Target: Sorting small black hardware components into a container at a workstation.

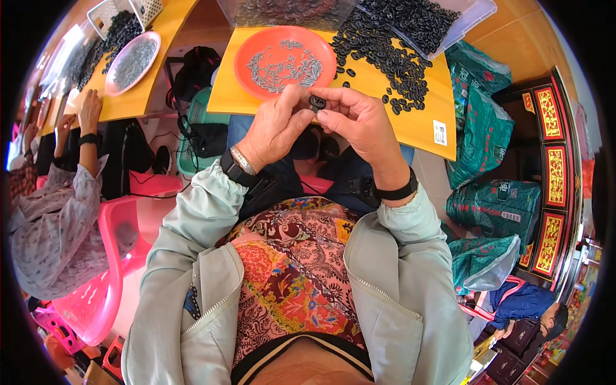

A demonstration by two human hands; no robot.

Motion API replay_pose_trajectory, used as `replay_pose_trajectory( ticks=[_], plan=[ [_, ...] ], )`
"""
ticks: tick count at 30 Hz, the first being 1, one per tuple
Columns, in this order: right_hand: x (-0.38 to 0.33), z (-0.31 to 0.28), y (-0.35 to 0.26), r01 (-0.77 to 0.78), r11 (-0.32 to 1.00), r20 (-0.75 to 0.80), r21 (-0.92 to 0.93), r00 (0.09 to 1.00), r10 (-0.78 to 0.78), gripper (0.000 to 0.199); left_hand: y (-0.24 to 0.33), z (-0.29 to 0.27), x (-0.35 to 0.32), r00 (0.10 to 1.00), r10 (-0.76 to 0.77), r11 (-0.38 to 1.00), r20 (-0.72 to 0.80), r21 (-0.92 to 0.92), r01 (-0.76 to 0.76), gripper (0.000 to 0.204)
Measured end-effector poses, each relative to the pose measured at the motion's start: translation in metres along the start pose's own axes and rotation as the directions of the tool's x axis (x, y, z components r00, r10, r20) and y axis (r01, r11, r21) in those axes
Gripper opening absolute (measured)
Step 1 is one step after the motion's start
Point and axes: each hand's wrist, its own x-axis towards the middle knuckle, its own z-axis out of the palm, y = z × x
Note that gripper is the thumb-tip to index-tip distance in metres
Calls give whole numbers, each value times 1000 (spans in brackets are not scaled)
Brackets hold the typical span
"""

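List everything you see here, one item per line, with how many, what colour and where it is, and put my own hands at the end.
small black part: one, black, pinched between both hands' fingertips
orange plate: one, orange, on the yellow board, holding small grey metal pieces
black ring parts: many, black, heaped on the board right of the plate
yellow board: one, yellow, in front of the person
clear bin: one, clear, top right, holding more black parts
white plate: one, white, on the neighbouring table at left, with grey pieces
green bags: several, green, on the floor at right
pink chair: one, pink, at left under a co-worker
left hand: one, black wristband and bracelet
right hand: one, black wristband
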Motion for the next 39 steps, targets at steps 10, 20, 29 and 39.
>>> replay_pose_trajectory(
  ticks=[10,20,29,39],
  plan=[
    [-5,3,-3,39,991,6,-131,999,-38,33,4,0,-2,995,97,986,-36,137,-91,18],
    [-8,6,-9,93,973,22,-209,996,-91,30,5,-1,-4,989,143,978,-39,157,-136,16],
    [-9,10,-11,116,957,9,-265,993,-118,28,7,1,-5,986,156,969,-52,199,-143,15],
    [-12,16,-11,113,976,-28,-187,992,-120,26,11,8,-9,981,156,969,-117,212,-128,10]
  ],
)
